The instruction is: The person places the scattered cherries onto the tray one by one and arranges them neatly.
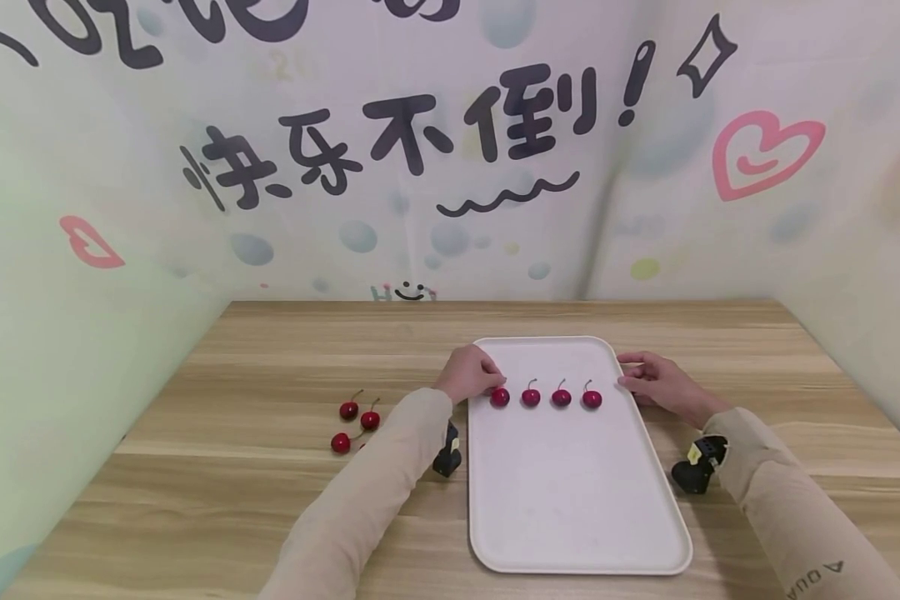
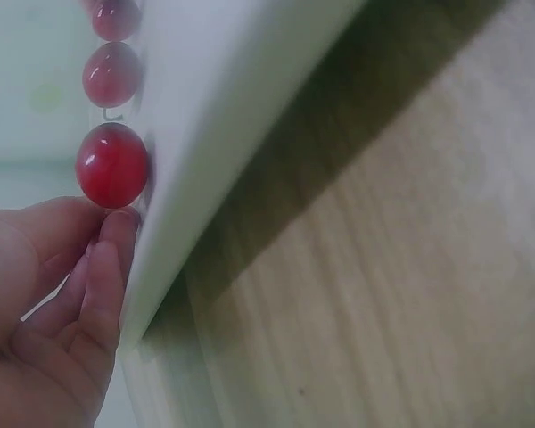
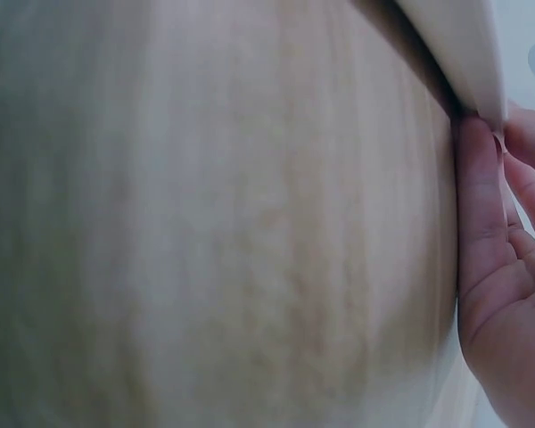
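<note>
Several red cherries with stems lie in a row across the upper part of a white tray (image 1: pixel 570 500). My left hand (image 1: pixel 471 375) reaches over the tray's left edge and pinches the stem of the leftmost cherry (image 1: pixel 500 397). In the left wrist view, that cherry (image 2: pixel 112 166) sits just beyond the fingertips of the left hand (image 2: pixel 58 303). At the tray's right edge, my right hand (image 1: pixel 663 386) holds the rim. The right wrist view has the thumb of this hand (image 3: pixel 508 267) low against the rim (image 3: pixel 459 53), other fingers above it.
More cherries (image 1: pixel 348 410) lie on the wooden table (image 1: pixel 270 500) left of the tray, one partly hidden by the left sleeve (image 1: pixel 375 483). Black wrist cameras (image 1: pixel 693 475) hang at both wrists. A printed cloth (image 1: pixel 420 233) hangs behind the table.
</note>
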The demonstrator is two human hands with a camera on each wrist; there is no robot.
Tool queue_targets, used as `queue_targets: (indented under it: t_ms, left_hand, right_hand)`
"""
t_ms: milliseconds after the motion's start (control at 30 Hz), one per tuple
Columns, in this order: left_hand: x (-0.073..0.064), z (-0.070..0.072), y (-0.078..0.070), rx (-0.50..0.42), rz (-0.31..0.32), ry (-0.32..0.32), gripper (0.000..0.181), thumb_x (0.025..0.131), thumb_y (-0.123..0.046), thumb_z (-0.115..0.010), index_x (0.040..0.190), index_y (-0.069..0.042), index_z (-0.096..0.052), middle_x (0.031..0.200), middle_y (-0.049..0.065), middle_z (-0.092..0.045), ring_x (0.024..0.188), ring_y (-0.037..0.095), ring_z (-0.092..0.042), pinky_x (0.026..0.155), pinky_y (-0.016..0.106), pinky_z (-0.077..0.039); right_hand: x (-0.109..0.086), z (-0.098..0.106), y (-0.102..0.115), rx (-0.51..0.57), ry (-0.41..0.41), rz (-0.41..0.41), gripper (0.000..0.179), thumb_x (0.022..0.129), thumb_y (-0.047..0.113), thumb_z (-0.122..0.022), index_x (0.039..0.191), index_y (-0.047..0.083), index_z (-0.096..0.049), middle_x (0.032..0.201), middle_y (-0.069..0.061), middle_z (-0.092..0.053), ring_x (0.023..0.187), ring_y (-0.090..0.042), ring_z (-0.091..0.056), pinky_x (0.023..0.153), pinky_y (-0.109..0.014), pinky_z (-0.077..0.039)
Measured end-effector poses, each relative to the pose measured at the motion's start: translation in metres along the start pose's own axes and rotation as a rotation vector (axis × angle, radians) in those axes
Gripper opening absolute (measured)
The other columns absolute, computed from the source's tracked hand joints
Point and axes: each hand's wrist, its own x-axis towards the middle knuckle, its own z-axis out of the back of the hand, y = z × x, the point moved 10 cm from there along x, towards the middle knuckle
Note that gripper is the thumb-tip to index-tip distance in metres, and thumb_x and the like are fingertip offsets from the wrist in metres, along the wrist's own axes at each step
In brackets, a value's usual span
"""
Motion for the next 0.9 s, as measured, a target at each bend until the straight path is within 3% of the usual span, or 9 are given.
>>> queue_targets:
  t_ms: [267,400,500,633,900]
  left_hand:
    - [-0.003,0.004,-0.006,0.018,-0.059,-0.006,0.010,0.080,-0.015,-0.065,0.079,-0.006,-0.070,0.064,-0.001,-0.062,0.060,0.010,-0.049,0.055,0.019,-0.038]
    - [-0.007,0.010,-0.009,0.007,-0.119,-0.009,0.011,0.082,-0.016,-0.064,0.083,-0.007,-0.070,0.070,-0.002,-0.061,0.065,0.010,-0.052,0.060,0.020,-0.041]
    - [-0.012,0.020,-0.011,0.005,-0.174,-0.023,0.012,0.083,-0.016,-0.062,0.086,-0.007,-0.069,0.075,-0.001,-0.061,0.067,0.009,-0.055,0.062,0.021,-0.044]
    - [-0.020,0.037,-0.011,-0.005,-0.201,-0.037,0.013,0.085,-0.018,-0.060,0.088,-0.008,-0.068,0.079,-0.001,-0.062,0.070,0.011,-0.056,0.063,0.021,-0.046]
    - [-0.036,0.064,0.010,-0.050,-0.179,-0.031,0.016,0.085,-0.018,-0.059,0.091,-0.005,-0.067,0.082,0.007,-0.064,0.071,0.014,-0.058,0.066,0.025,-0.047]
  right_hand:
    - [0.000,0.000,-0.001,-0.009,-0.006,-0.004,0.057,0.087,0.023,-0.057,0.130,-0.004,-0.031,0.102,-0.015,-0.049,0.087,-0.018,-0.053,0.076,-0.027,-0.048]
    - [0.000,0.000,0.001,-0.005,-0.004,-0.005,0.057,0.087,0.023,-0.057,0.130,-0.004,-0.031,0.101,-0.015,-0.049,0.087,-0.018,-0.052,0.076,-0.026,-0.048]
    - [0.000,0.000,0.002,-0.005,0.002,-0.003,0.058,0.087,0.023,-0.057,0.131,-0.004,-0.030,0.102,-0.016,-0.049,0.087,-0.018,-0.052,0.076,-0.027,-0.048]
    - [0.000,0.001,0.002,-0.014,-0.002,-0.010,0.058,0.087,0.023,-0.057,0.131,-0.004,-0.030,0.102,-0.016,-0.049,0.088,-0.019,-0.053,0.077,-0.027,-0.048]
    - [-0.001,0.000,0.003,0.000,-0.003,-0.006,0.058,0.087,0.022,-0.057,0.130,-0.005,-0.030,0.101,-0.016,-0.049,0.087,-0.017,-0.053,0.076,-0.027,-0.048]
